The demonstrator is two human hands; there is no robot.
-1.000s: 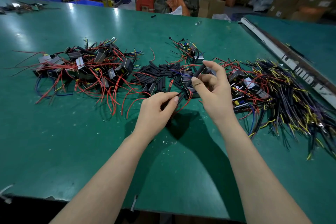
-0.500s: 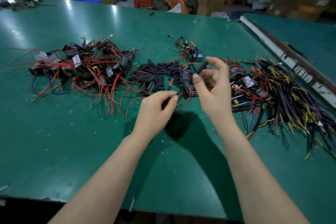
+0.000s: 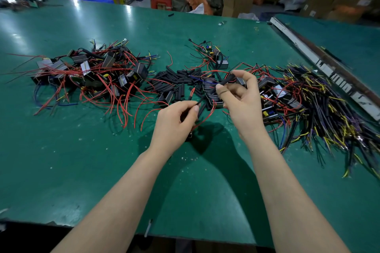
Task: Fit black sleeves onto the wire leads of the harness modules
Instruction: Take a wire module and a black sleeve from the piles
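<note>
While left hand [image 3: 174, 119] pinches lead [image 3: 198, 103] — right hand [image 3: 240, 96] pinches sleeve [image 3: 225, 81].

Bright, even overhead light falls on a green table [image 3: 82, 160]. White glare patches streak its far left part, behind the pile of red-wired modules [image 3: 88, 76]. Both forearms and hands cast soft, dark shadows on the table, directly beneath and just beyond them, toward the modules. The table's middle is sharp; the cluttered background beyond its far edge is dim and blurred. Wide-angle distortion bows the table's edges and stretches the forearms near the bottom. The lower left corner falls into black.
</note>
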